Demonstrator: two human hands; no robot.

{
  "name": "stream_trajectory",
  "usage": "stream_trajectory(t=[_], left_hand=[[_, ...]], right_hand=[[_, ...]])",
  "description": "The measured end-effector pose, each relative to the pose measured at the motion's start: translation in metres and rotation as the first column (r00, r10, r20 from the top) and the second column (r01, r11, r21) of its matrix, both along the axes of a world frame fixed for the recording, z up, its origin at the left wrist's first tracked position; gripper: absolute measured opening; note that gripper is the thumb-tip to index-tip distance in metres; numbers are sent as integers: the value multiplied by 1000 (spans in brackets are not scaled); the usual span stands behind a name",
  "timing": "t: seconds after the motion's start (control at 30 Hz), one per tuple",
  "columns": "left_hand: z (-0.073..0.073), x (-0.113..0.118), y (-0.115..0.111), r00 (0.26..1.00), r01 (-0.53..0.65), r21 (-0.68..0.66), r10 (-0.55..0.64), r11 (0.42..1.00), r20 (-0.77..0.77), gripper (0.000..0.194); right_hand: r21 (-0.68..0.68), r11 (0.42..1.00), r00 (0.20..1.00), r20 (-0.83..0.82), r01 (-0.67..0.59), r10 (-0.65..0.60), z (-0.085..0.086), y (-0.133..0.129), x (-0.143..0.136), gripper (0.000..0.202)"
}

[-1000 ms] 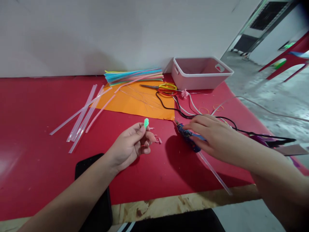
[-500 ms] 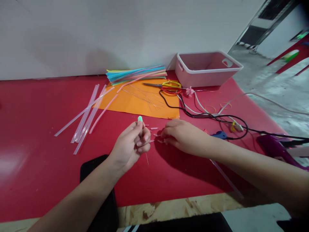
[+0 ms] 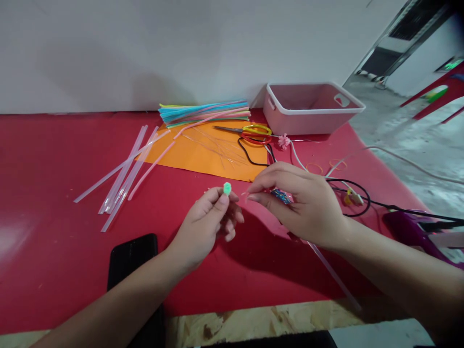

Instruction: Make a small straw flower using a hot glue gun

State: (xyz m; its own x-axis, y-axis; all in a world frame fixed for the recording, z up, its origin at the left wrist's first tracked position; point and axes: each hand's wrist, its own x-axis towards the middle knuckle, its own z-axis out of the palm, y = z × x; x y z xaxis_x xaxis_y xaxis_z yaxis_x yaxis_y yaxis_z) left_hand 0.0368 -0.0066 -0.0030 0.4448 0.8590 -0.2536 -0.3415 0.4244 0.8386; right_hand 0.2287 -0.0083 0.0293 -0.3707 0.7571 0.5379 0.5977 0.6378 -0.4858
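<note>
My left hand (image 3: 206, 224) pinches a small green fuzzy tuft (image 3: 227, 188) between thumb and finger, raised above the red tabletop. To its right, my right hand (image 3: 300, 200) has thumb and forefinger closed on a tiny pink piece (image 3: 244, 195), close to the tuft but apart from it. A shiny blue patterned thing (image 3: 282, 195) shows through the gap in the right hand; I cannot tell what it is. The small pink pieces on the table are mostly hidden behind my left hand. From below my right wrist a clear stick (image 3: 335, 278) sticks out.
Pipe cleaners (image 3: 203, 113) lie in a bundle by the wall, near scissors (image 3: 250, 131) on an orange sheet (image 3: 203, 157). Clear sticks (image 3: 125, 174) are at left. A pink basket (image 3: 300, 123), cables (image 3: 362, 181), a purple object (image 3: 406, 227) and a black phone (image 3: 134, 258) surround my hands.
My right hand has lifted from the small pink pieces on the table and now carries one. My left hand has shifted slightly right with the green tuft.
</note>
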Motion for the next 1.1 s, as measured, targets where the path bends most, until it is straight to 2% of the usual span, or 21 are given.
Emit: stream_trajectory(t=[0.13, 0.3, 0.47, 0.6, 0.83, 1.0, 1.1], left_hand=[[12, 7, -6, 997, 61, 30, -60, 998, -42, 17], [19, 18, -9, 977, 86, 103, -63, 991, -205, 17], [3, 30, -18, 955, 153, 329, -55, 932, -290, 12], [-12, 32, -23, 950, 114, 441, 32, 890, -310, 17], [-20, 22, -28, 901, 126, 539, 131, 833, -413, 16], [-16, 18, -27, 877, 161, 611, 171, 775, -449, 10], [-10, 15, -25, 865, 177, 670, 210, 721, -455, 6]], right_hand=[[60, 995, 996, -42, 77, -74, 5, -9, 1, 11], [95, 986, 990, -43, 136, -133, -2, -23, 12, 12], [141, 973, 980, -104, 184, -170, -15, -40, 20, 12], [152, 966, 974, -117, 211, -194, -22, -45, 22, 14], [137, 989, 982, -188, 59, -32, -31, -46, 21, 17], [162, 987, 977, -213, 25, 10, -33, -45, 19, 17], [142, 990, 974, -224, -10, 42, -33, -42, 20, 17]])
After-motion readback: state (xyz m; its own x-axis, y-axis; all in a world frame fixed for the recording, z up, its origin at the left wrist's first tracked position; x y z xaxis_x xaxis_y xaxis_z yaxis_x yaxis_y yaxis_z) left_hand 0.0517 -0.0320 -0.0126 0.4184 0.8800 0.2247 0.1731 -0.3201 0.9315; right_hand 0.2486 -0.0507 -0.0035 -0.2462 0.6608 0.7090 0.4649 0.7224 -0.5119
